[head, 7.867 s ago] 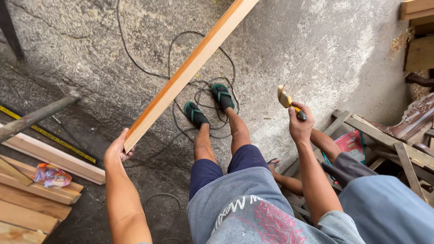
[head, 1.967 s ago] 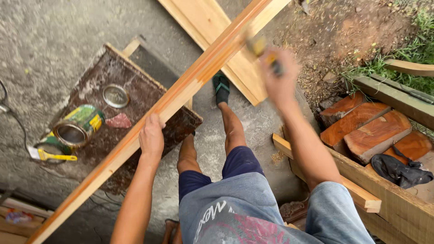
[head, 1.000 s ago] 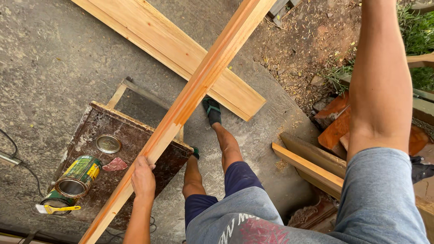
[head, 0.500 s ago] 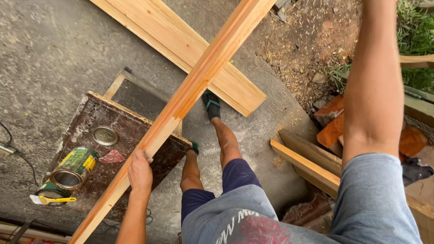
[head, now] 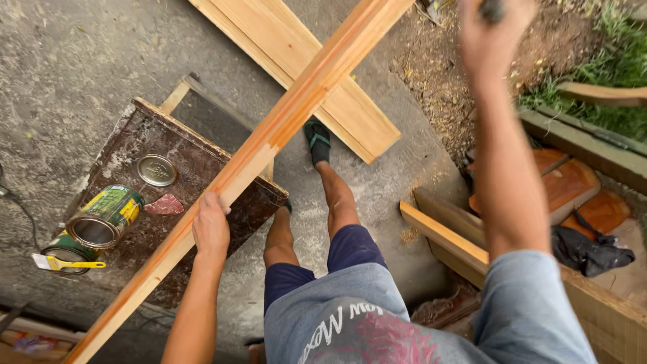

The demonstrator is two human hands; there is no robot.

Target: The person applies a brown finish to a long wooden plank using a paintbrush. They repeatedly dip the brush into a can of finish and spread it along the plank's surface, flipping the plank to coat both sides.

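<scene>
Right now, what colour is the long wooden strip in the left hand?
Light orange-tan, seen in the head view: the strip.

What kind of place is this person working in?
Probably an outdoor home woodworking spot: a long wooden batten in the left hand, planks on bare concrete, open tins, grass beside.

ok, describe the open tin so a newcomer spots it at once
Find the dark stained board on the concrete, left of the long wooden strip the left hand holds. Near its left edge stands the open tin: green-and-yellow, lidless, unlike the flat round lid beside it.
</scene>
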